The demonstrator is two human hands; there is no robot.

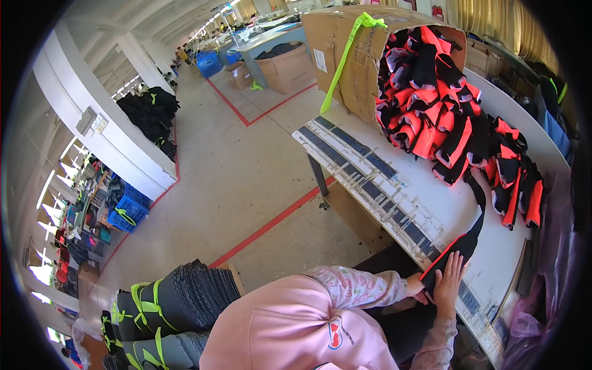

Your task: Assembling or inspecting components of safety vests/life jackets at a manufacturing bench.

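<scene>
A flat black fabric piece (464, 248) with a red-orange edge lies at the table's near side, and a black strap (478, 196) runs from it up to the pile. My right hand (449, 283) rests flat on the piece, fingers stretched out and close together. At its near end my left hand (417, 287) grips the edge, its fingers partly hidden by the fabric. Farther up the table, a heap of similar black and red-orange pieces (431, 123) spills from a cardboard box (345, 68) lying on its side.
The white table (394, 179) has worn dark tape strips along its left edge. A neon-yellow strap (345, 61) hangs over the box. Stacked dark sheets (197, 296) tied with yellow strips stand at my left. Purple plastic (542, 277) lies at the right. Beyond are a white pillar (105, 117) and a blue crate (129, 206).
</scene>
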